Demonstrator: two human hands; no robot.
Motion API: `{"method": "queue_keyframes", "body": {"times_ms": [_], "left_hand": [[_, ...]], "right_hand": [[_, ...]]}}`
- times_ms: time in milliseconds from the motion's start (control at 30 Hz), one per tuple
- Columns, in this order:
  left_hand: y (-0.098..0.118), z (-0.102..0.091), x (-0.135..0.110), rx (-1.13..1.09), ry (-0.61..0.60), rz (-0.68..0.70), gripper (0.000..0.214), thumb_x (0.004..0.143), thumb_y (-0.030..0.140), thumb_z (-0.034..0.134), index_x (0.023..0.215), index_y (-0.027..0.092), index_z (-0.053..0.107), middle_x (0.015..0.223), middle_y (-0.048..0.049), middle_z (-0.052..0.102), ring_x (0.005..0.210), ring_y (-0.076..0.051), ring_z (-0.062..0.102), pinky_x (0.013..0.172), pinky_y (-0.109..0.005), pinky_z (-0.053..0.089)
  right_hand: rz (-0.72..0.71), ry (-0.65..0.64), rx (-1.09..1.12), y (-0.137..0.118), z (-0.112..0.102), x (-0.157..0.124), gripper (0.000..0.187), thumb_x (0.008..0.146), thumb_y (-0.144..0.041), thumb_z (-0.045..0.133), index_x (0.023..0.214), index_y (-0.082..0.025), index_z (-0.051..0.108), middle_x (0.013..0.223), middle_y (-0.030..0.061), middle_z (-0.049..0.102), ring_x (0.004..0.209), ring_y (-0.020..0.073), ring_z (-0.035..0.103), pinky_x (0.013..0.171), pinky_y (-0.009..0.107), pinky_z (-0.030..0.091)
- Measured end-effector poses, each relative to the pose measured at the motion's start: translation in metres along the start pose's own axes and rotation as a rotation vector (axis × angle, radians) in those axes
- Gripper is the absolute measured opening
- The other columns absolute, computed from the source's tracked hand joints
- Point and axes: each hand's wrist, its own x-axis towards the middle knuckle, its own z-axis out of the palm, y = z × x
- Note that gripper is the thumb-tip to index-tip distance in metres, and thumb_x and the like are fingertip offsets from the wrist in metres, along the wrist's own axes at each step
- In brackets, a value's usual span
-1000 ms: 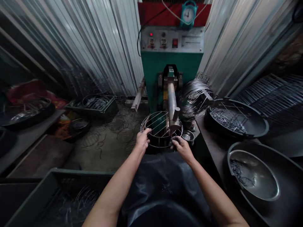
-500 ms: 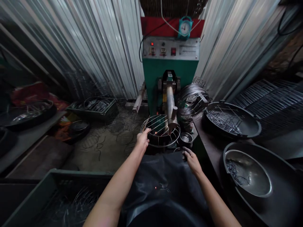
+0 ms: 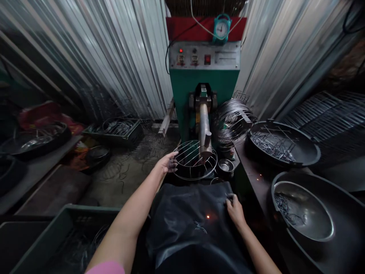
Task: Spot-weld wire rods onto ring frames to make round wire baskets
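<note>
A round wire rack (image 3: 195, 178) with parallel bars across its top sits under the electrode arm (image 3: 204, 125) of a green spot welder (image 3: 182, 91). My left hand (image 3: 168, 163) grips the rack's left rim, thumb side up and fingers curled at the wire. Over the right edge of the dark apron (image 3: 188, 201) on my lap, my right hand (image 3: 235, 208) is closed in a pinch. A thin bit shows at its fingertips, too small to name. A few short bent wires (image 3: 200, 227) lie on the apron. Glowing sparks are in the air.
At right stand a black pan (image 3: 310, 146) of wire pieces and a metal bowl (image 3: 316, 213) inside a larger pan. A wire coil (image 3: 232, 121) hangs beside the welder. Green crates (image 3: 65, 209) holding wire parts are at left. A small metal bowl (image 3: 226, 166) sits near the rack.
My right hand has drawn back toward my lap and its fingers have closed. My left hand has shifted slightly left and down on the rack's rim. Sparks have scattered, and the view has shifted slightly.
</note>
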Motion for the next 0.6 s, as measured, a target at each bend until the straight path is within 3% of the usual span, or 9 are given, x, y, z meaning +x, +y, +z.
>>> {"method": "queue_keyframes", "body": {"times_ms": [67,133,233,367,467,600], "left_hand": [[0.001,0.003,0.005,-0.022,-0.041,-0.020,0.031,0.056,0.034,0.073,0.065,0.016,0.049,0.053,0.0037,0.046,0.037,-0.005,0.036,0.038,-0.020,0.034],[-0.005,0.005,0.008,-0.085,-0.050,-0.010,0.030,0.056,0.029,0.071,0.061,0.017,0.044,0.047,0.0073,0.038,0.032,-0.001,0.022,0.033,-0.016,0.021],[-0.018,0.005,0.005,-0.182,-0.023,0.052,0.030,0.056,0.026,0.069,0.060,0.018,0.041,0.044,0.0100,0.030,0.032,0.000,0.014,0.033,-0.014,0.011],[-0.030,0.006,-0.005,-0.255,0.076,0.130,0.031,0.052,0.027,0.069,0.061,0.018,0.040,0.045,0.0107,0.029,0.032,0.000,0.014,0.032,-0.015,0.010],[-0.031,0.008,-0.013,-0.282,0.115,0.206,0.036,0.047,0.028,0.070,0.060,0.018,0.038,0.047,0.0110,0.028,0.034,0.000,0.016,0.033,-0.015,0.009],[-0.029,0.012,-0.023,-0.275,0.098,0.319,0.039,0.044,0.029,0.071,0.061,0.019,0.037,0.048,0.0113,0.028,0.035,0.000,0.018,0.035,-0.016,0.009]], "right_hand": [[0.094,-0.055,0.145,-0.012,-0.003,0.001,0.027,0.067,-0.042,0.053,0.082,-0.021,0.049,0.060,-0.0001,0.058,0.051,0.0168,0.055,0.047,0.028,0.042],[0.107,-0.093,0.305,-0.036,-0.005,-0.003,0.032,0.069,-0.045,0.056,0.088,-0.019,0.050,0.061,-0.0016,0.058,0.047,0.0132,0.051,0.045,0.025,0.040],[-0.065,-0.135,0.448,-0.088,0.000,-0.010,0.034,0.077,-0.042,0.056,0.103,-0.021,0.052,0.078,0.0009,0.062,0.059,0.0126,0.057,0.058,0.026,0.046],[-0.328,-0.272,0.438,-0.143,0.030,-0.003,0.022,0.081,-0.039,0.051,0.092,-0.020,0.057,0.079,0.0026,0.064,0.066,0.0145,0.059,0.064,0.028,0.047],[-0.409,-0.339,0.263,-0.153,0.051,0.011,0.017,0.079,-0.035,0.052,0.085,-0.020,0.059,0.068,0.0007,0.062,0.058,0.0145,0.057,0.059,0.027,0.046],[-0.386,-0.349,0.171,-0.149,0.057,0.024,0.016,0.079,-0.034,0.050,0.082,-0.020,0.058,0.065,0.0001,0.061,0.048,0.0136,0.054,0.051,0.027,0.043]]}}
